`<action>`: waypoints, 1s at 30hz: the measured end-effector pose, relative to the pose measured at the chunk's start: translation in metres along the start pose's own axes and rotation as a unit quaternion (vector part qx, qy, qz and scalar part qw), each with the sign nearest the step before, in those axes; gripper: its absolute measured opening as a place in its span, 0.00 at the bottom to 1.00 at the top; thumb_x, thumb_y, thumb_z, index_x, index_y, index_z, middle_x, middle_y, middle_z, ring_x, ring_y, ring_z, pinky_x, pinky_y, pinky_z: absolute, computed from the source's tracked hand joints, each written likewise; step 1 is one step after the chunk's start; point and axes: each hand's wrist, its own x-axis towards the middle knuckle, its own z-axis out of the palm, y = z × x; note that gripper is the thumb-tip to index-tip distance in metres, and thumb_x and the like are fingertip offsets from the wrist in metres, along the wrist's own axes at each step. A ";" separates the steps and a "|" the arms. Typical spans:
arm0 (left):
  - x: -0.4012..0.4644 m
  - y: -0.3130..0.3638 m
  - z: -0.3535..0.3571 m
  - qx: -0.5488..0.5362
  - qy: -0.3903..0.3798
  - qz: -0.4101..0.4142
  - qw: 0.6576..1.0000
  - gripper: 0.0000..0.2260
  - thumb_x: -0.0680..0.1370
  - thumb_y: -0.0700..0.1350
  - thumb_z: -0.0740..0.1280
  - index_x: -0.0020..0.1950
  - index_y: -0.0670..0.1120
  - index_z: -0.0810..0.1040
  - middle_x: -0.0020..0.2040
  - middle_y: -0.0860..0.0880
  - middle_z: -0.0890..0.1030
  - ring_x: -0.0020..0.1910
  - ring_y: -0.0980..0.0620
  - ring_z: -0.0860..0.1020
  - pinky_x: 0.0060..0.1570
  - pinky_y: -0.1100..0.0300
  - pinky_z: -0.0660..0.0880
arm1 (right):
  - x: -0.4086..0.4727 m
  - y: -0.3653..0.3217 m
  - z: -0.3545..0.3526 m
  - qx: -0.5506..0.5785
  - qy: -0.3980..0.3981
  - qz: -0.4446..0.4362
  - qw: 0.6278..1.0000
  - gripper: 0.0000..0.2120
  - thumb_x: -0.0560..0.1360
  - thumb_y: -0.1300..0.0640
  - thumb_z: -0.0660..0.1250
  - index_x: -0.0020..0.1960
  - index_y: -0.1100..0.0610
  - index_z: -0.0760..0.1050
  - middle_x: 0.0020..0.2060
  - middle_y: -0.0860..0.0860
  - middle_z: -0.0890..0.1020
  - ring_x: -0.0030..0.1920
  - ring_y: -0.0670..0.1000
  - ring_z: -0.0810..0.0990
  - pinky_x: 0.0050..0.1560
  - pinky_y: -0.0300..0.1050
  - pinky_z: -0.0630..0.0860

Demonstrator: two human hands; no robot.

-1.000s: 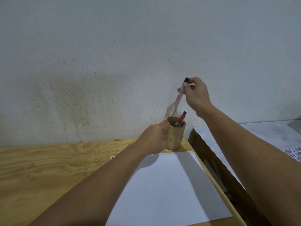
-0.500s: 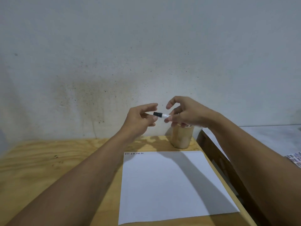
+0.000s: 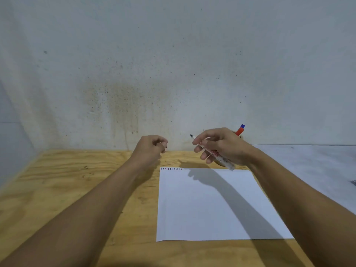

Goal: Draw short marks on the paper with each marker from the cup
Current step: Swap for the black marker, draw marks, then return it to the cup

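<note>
Marker (image 3: 212,151) uncapped and tip bared: that is how the right hand (image 3: 221,146) has it, fingers curled round the barrel with the dark nib pointing off toward ten o'clock, raised above the far edge of the paper (image 3: 210,205), not yet touching it. I'd guess the slant is just the hand settling into a writing grip. The left hand (image 3: 149,149) hangs at about nine o'clock from the right one, well apart, closed into a loose fist; it probably hides the cap, though I cannot see one. The paper lies flat on the wooden table (image 3: 77,189), square to the person so the arm can reach across. A row of short marks (image 3: 171,168) runs along its top left corner, so the next likely goes just to their right. At one o'clock behind the right hand, another marker (image 3: 240,130), red with a blue end, sticks up; the cup holding it is almost wholly hidden.
</note>
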 end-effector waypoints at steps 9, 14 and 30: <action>-0.027 -0.052 0.012 0.112 0.030 0.079 0.990 0.07 0.76 0.36 0.64 0.49 0.42 0.81 0.45 0.49 0.81 0.40 0.62 0.75 0.39 0.80 0.67 | 0.013 0.044 0.029 0.427 0.013 0.005 0.904 0.23 0.68 0.76 0.63 0.61 0.63 0.77 0.40 0.58 0.81 0.39 0.52 0.83 0.44 0.47 0.83; -0.031 -0.061 0.015 0.107 0.005 0.109 0.988 0.08 0.76 0.35 0.64 0.50 0.42 0.81 0.46 0.50 0.81 0.45 0.53 0.78 0.42 0.77 0.69 | 0.024 0.063 0.046 0.339 0.101 0.010 0.935 0.13 0.78 0.65 0.64 0.63 0.62 0.76 0.36 0.55 0.77 0.36 0.49 0.80 0.33 0.42 0.79; -0.034 -0.064 0.018 0.176 -0.053 0.152 0.971 0.07 0.77 0.42 0.64 0.50 0.51 0.81 0.39 0.59 0.77 0.45 0.56 0.71 0.46 0.57 0.70 | 0.029 0.088 0.067 0.098 0.231 -0.003 0.968 0.06 0.67 0.73 0.73 0.42 0.72 0.77 0.30 0.57 0.80 0.28 0.48 0.79 0.35 0.44 0.79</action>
